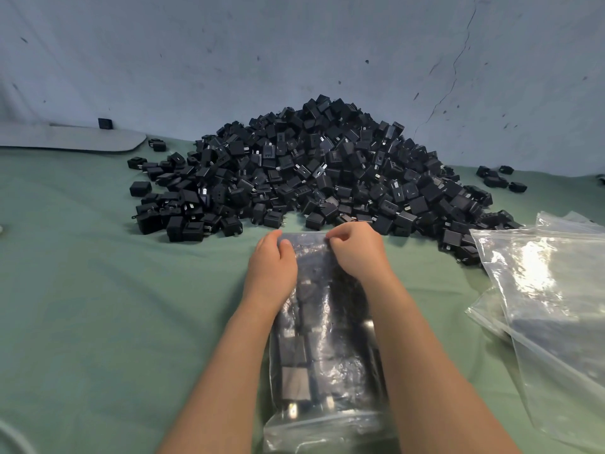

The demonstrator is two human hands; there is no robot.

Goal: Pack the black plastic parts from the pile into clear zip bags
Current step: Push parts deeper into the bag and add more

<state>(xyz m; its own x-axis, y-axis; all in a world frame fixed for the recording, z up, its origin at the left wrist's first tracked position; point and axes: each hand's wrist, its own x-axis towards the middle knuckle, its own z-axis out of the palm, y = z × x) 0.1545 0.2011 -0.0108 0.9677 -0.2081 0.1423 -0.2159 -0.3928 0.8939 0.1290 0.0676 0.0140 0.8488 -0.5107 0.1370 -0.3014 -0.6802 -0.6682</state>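
- the bag (327, 339), full of black parts, lies on the cloth between the forearms, with its long axis pointing away from the person and its zip end just short of the pile (314, 172).
- both hands are at the zip end: the left hand (273, 267) grips the left corner and the right hand (355, 253) pinches the strip near the right corner.
- sealing looks like the step in hand; the strip runs crosswise between the two hands, about equally near each.
- spare bags (550, 290) lie to the right, against the pile's edge.
- green cloth (98, 306) covers the surface, with a scuffed, cracked wall (294, 44) behind.
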